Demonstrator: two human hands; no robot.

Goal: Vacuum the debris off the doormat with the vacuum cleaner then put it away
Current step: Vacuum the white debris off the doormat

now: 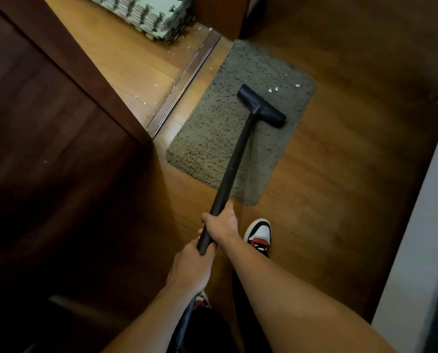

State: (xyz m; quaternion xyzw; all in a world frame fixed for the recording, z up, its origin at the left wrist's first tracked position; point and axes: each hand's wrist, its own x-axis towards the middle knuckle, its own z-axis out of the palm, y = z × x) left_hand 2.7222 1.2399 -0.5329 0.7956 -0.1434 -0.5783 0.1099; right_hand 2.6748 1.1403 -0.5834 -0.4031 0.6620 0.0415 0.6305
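A grey shaggy doormat (212, 138) lies on the wooden floor beside a door threshold. The black vacuum head (261, 106) rests on the mat's far half, joined to a long black wand (234, 161). A few white scraps of debris (274, 89) lie on the mat just beyond the head. My right hand (221, 225) grips the wand near its lower end. My left hand (191, 267) grips the wand's end just below it, where a grey hose runs down out of view.
A dark wooden door (47, 123) stands open at the left. More white scraps (139, 96) dot the lighter floor past the threshold (184, 80). Stacked foam mats (146, 14) sit at the top. A white wall edge (416, 238) runs along the right. My shoe (260, 234) stands by the mat.
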